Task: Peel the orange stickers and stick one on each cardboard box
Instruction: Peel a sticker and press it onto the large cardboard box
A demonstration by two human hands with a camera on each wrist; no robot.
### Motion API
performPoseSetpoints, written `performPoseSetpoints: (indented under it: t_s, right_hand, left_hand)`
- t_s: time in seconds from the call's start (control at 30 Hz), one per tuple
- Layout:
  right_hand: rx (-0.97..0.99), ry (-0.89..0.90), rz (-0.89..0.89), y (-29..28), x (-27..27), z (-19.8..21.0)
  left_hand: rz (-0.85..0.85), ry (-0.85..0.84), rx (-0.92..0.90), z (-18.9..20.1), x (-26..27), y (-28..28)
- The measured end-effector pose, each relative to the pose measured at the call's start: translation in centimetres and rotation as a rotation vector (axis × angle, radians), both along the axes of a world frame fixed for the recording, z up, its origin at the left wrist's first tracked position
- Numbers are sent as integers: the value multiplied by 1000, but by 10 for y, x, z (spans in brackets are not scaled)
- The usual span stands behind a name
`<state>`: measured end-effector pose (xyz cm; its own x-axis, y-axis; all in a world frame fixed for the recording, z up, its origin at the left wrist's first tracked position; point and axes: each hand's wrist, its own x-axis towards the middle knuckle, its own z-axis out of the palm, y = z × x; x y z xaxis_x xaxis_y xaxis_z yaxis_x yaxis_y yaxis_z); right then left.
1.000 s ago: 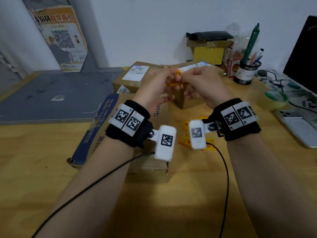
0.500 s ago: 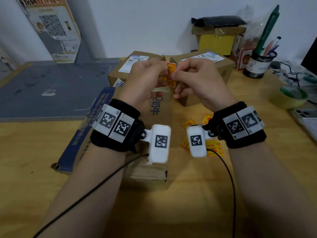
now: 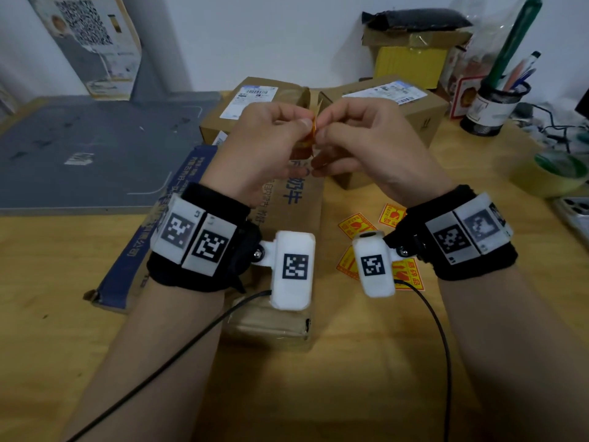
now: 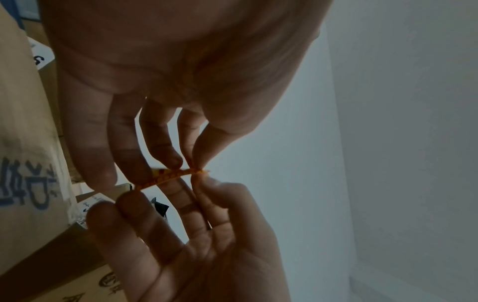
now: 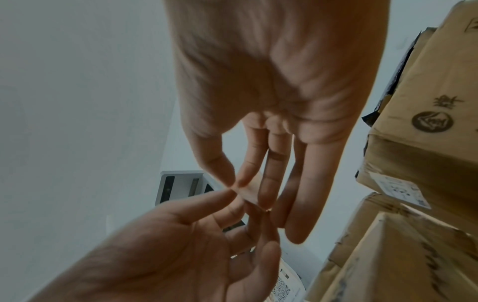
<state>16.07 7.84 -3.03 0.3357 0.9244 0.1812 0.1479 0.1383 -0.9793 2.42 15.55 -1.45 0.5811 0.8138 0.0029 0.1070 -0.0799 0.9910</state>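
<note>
Both hands are raised together above the boxes. My left hand (image 3: 296, 129) and right hand (image 3: 328, 130) pinch one orange sticker (image 3: 313, 133) between thumbs and forefingers. The left wrist view shows the sticker (image 4: 168, 176) edge-on between the two sets of fingertips; its pale backing (image 5: 250, 194) shows in the right wrist view. Several loose orange stickers (image 3: 353, 224) lie on the wooden table under my right wrist. A long cardboard box with blue print (image 3: 296, 205) lies below my hands. Two labelled cardboard boxes (image 3: 255, 100) (image 3: 401, 103) stand behind it.
A flattened blue carton (image 3: 149, 237) lies at the left beside a grey mat (image 3: 79, 154). A pen holder (image 3: 494, 106), a tape roll (image 3: 557, 170) and a phone (image 3: 573, 212) sit at the right. A yellow box (image 3: 411, 62) stands by the wall.
The sticker has turned from facing me to edge-on between the fingertips. Both hands have stayed together and sit a little lower and nearer in the head view.
</note>
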Motion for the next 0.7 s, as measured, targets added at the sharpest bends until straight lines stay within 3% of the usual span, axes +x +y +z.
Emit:
performPoseSetpoints:
  t_s: [0.7]
  right_hand:
    - [22, 68, 10, -4, 7, 3]
  left_hand:
    - [-7, 13, 42, 2, -1, -1]
